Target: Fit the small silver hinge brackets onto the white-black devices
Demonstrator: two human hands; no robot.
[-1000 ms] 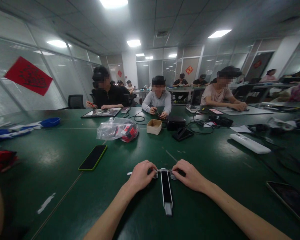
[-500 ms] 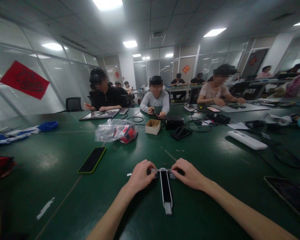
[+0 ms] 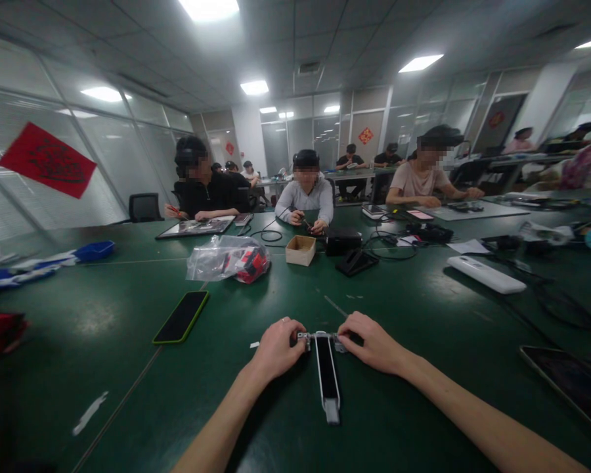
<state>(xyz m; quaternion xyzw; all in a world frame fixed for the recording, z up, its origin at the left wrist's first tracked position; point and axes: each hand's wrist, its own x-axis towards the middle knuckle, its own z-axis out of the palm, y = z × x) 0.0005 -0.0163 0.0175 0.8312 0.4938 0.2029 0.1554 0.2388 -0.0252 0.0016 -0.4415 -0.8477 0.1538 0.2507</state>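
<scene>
A long, narrow device [image 3: 327,374] with a white frame and a black face lies on the green table [image 3: 398,420], its pale tab end towards me. Small grey metal-looking parts stick out on both sides of its far end. My left hand [image 3: 278,345] pinches the left grey part [image 3: 304,341] between thumb and fingers. On the other side, my right hand [image 3: 369,341] has its fingers closed on the right grey part [image 3: 341,344], which is partly covered by the fingertips. I cannot tell from here how these parts join the device.
A phone with a green edge [image 3: 181,318] lies to the left. Beyond my hands are a plastic bag with red items [image 3: 229,259], a small open box [image 3: 301,251] and a black stand [image 3: 357,261]. A white oblong device [image 3: 486,274] lies right. Co-workers sit opposite.
Both hands keep their hold on the grey parts, and the device stays in place. The view has shifted very slightly.
</scene>
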